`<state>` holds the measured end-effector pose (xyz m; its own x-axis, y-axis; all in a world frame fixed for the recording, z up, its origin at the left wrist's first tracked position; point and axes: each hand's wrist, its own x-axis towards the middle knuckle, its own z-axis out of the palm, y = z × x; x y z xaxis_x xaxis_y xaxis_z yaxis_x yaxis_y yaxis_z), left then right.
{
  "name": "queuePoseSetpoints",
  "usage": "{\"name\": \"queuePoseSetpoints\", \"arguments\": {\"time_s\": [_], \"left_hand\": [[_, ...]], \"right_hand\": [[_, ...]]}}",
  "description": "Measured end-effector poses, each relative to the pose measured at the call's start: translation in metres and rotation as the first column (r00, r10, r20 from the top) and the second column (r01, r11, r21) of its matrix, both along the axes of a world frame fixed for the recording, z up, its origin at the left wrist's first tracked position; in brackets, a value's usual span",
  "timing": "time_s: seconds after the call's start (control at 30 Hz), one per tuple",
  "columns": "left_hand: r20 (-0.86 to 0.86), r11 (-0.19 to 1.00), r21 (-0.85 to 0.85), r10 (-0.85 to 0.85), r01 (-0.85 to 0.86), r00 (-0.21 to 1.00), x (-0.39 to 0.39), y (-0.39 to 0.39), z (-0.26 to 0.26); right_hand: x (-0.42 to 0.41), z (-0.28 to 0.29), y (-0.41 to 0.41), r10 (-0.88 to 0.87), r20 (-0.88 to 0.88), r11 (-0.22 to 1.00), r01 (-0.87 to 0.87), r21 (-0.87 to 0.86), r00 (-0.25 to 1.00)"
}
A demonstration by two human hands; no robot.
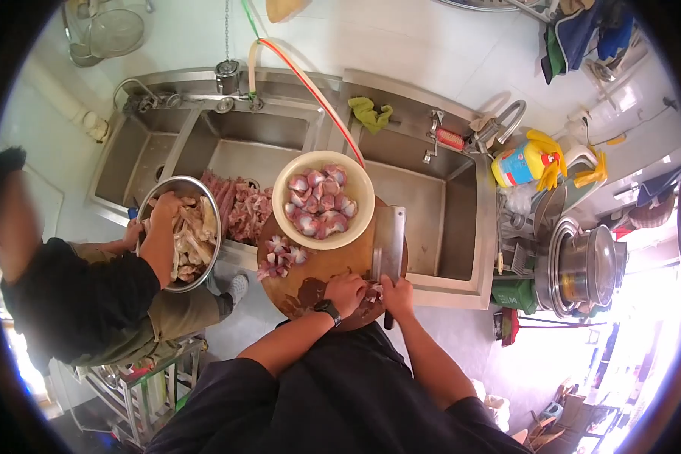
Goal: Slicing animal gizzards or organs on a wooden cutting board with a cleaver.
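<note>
My right hand [398, 298] grips a wide-bladed cleaver [390, 244] by its dark handle, with the blade pointing away from me. Beside it, my left hand [346, 294], with a dark watch at the wrist, holds a piece of gizzard [374, 291] against the round wooden chopping board [340, 267]. The piece lies right by the cleaver and is partly hidden by my fingers. Several cut gizzard pieces [281, 256] lie on the board's left side. A cream bowl [323, 243] of whole gizzards [318, 198] rests over the board's far part.
A co-worker [91, 301] at left has both hands at a steel bowl [218, 232] of meat pieces. Raw bony meat [244, 213] lies between bowl and board. Steel sinks [414, 181] and a hose [318, 93] stand beyond. Pots [587, 267] and a yellow jug [511, 164] are at right.
</note>
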<state>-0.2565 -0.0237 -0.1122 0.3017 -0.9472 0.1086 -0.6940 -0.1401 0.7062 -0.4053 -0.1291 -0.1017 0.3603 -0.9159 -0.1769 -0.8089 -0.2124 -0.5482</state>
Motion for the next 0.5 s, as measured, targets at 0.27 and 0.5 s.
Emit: {"name": "queuePoseSetpoints", "arguments": {"time_s": [0.27, 0.5], "left_hand": [[-0.069, 0.999, -0.028, -0.043, 0.042, 0.997, 0.011, 0.000, 0.008], [-0.068, 0.999, 0.032, 0.023, -0.020, 0.997, 0.025, 0.024, 0.036]], "right_hand": [[-0.027, 0.051, -0.004, -0.536, 0.416, 0.822, 0.341, 0.455, 0.735], [-0.048, 0.082, 0.001, -0.595, 0.393, 0.780, 0.386, 0.493, 0.701]]}}
